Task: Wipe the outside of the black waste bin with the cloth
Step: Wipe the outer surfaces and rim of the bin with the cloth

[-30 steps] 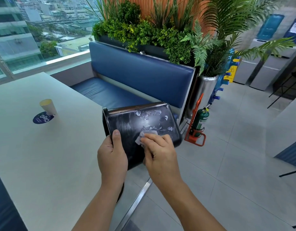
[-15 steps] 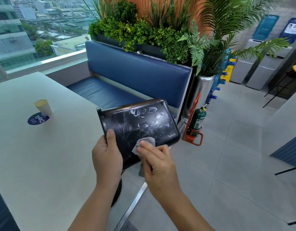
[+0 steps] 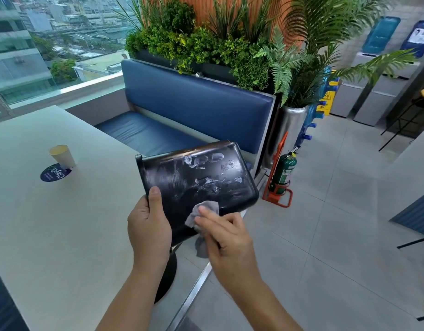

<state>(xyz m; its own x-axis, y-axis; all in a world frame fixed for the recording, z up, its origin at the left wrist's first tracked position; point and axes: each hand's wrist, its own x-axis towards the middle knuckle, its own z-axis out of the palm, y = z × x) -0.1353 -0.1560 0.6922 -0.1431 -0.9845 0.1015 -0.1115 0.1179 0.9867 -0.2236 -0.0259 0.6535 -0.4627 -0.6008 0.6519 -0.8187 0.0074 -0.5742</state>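
Cup (image 3: pixel 62 156) on table (image 3: pixel 63 223) left of bin (image 3: pixel 196 177), extinguisher (image 3: pixel 286 174) right, bench (image 3: pixel 196 108) behind

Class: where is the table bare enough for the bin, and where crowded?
Bare: the table between paper cup and near edge. Crowded: by the blue sticker, and the right edge, where left hand holds the bin, right hand the cloth.

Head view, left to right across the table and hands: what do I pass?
cup → left hand → right hand → fire extinguisher
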